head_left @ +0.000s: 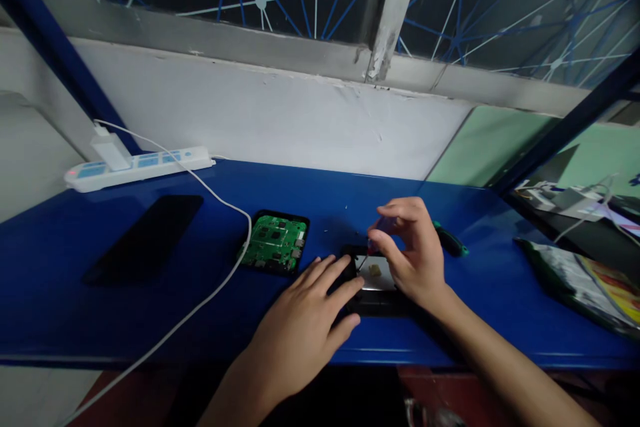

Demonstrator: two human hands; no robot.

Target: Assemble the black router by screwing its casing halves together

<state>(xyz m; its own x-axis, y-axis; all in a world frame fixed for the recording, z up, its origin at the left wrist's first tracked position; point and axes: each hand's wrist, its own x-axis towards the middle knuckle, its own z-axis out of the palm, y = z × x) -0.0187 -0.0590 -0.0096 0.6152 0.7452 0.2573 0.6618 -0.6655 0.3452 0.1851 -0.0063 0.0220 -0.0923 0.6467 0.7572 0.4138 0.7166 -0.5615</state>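
A black case part with a silver metal plate [373, 279] lies near the front edge of the blue table. My left hand [307, 320] rests on its left side, fingers spread and flat. Above the plate, my right hand [413, 253] is closed around the handle of a small screwdriver [371, 248], whose thin shaft points down at the plate's left edge. A yellowish patch [375, 270] shows on the plate. Left of my left hand, a green circuit board [275, 243] sits in a black shell. Tiny screws [326, 231] lie behind the case part.
A white cable [215, 290] crosses the table from a charger [111, 149] in a power strip [145, 167]. A dark flat object [145, 240] lies left. Right of my right hand is a green-and-black tool [451, 240]; farther right, a shiny bag [585, 280].
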